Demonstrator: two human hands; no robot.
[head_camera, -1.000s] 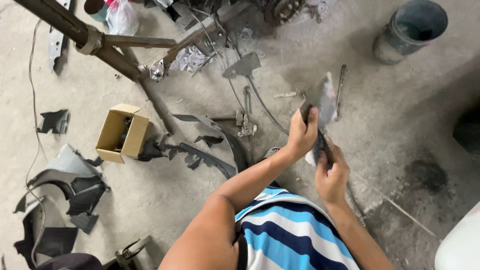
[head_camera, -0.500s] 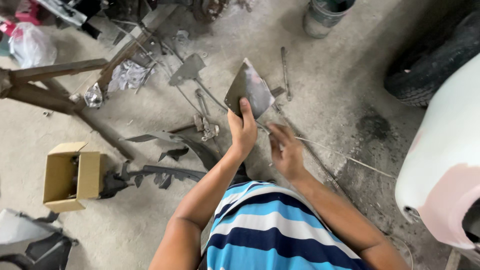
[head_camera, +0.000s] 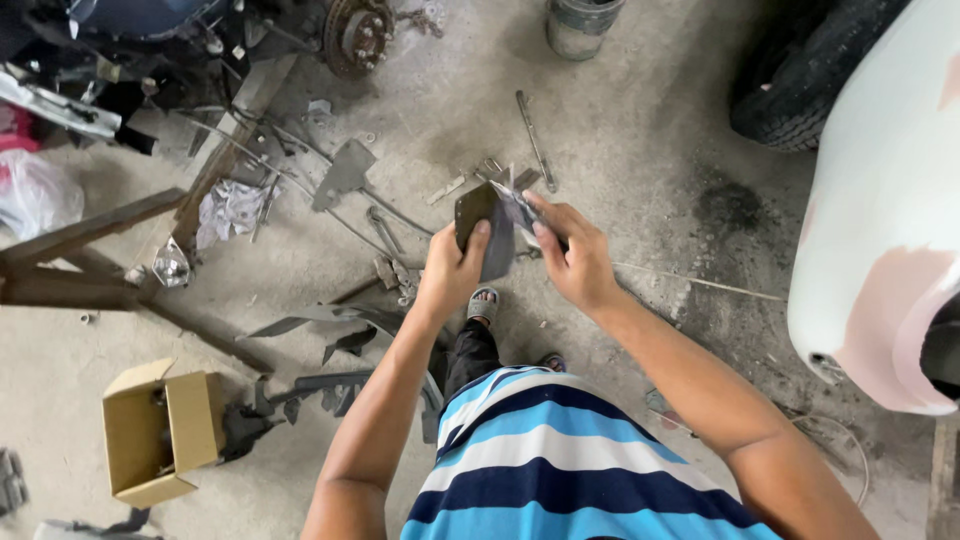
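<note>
Head view: the left hand clamps a dark metal plate, now lowered from its earlier raised position. The right hand has closed in, pinching grey sandpaper against its edge. Cardboard box at eight o'clock on the floor.

bare concrete ahead, scrap metal left, car body right

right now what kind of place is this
Most likely a car repair or body workshop: a bare concrete floor strewn with metal scraps, a brake disc hub, a tyre and a sanded white car body panel.
</note>
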